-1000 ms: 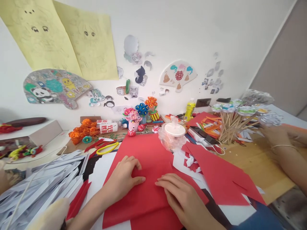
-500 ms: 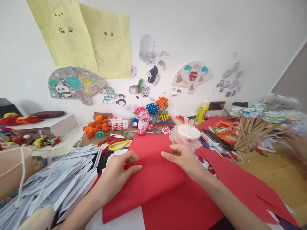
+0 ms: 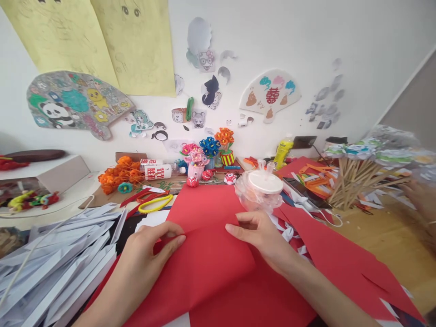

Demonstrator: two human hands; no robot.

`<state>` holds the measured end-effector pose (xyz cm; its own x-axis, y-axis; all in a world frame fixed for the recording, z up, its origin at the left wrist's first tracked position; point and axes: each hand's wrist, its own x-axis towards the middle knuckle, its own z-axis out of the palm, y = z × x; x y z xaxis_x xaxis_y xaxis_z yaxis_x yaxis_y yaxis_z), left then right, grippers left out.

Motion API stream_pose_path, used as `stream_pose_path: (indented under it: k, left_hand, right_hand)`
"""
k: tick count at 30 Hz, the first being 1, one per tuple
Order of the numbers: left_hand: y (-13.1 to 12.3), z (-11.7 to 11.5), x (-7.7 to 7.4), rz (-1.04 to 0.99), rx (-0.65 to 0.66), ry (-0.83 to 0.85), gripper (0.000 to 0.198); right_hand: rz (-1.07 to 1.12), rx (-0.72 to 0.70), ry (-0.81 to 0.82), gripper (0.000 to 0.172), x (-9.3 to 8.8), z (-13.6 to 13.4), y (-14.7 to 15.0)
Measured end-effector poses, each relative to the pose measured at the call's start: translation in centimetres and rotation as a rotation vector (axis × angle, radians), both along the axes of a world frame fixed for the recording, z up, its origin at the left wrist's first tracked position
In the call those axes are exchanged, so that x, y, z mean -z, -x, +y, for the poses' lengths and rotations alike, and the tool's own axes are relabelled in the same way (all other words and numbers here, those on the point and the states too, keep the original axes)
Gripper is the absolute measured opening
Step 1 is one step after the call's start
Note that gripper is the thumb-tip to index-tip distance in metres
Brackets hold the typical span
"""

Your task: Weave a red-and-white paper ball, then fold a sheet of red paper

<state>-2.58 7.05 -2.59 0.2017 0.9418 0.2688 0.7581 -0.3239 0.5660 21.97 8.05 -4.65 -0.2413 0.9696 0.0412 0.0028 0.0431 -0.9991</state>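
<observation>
A large sheet of red paper lies in front of me, bent up from a second red sheet beneath it. My left hand pinches its left edge between thumb and fingers. On the opposite side, my right hand grips the right edge the same way. The far part of the paper reaches toward small red-and-white balls. Some white paper shows under the red at the bottom.
Folded white paper strips pile up at left, near yellow-handled scissors. A lidded cup in plastic stands beyond my right hand. More red paper lies right, near a bundle of sticks. Another person's hand is at the right edge.
The view has tilted down a little and turned, so the left-hand items sit further left. My left hand and the paper's near-left corner have moved left and down; both hands keep their hold.
</observation>
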Motion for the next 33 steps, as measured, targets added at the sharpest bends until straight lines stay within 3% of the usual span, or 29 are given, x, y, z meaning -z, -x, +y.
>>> stream_pose_path:
  k: [5, 12, 22, 33]
  left_hand:
    - [0.0, -0.1, 0.4, 0.006, 0.01, -0.065, 0.026]
    - [0.4, 0.1, 1.2, -0.029, -0.026, -0.053, 0.026]
    - [0.0, 0.0, 0.3, -0.059, -0.058, -0.007, 0.025]
    - [0.6, 0.2, 1.1, -0.03, -0.067, -0.039, 0.028]
  right_hand:
    - [-0.053, 0.093, 0.002, 0.031, 0.1, 0.0, -0.1]
    - [0.02, 0.05, 0.045, 0.026, -0.1, -0.1, -0.3]
    - [-0.005, 0.044, 0.007, 0.03, 0.3, 0.1, -0.6]
    - [0.044, 0.001, 0.009, 0.03, -0.1, -0.1, -0.4]
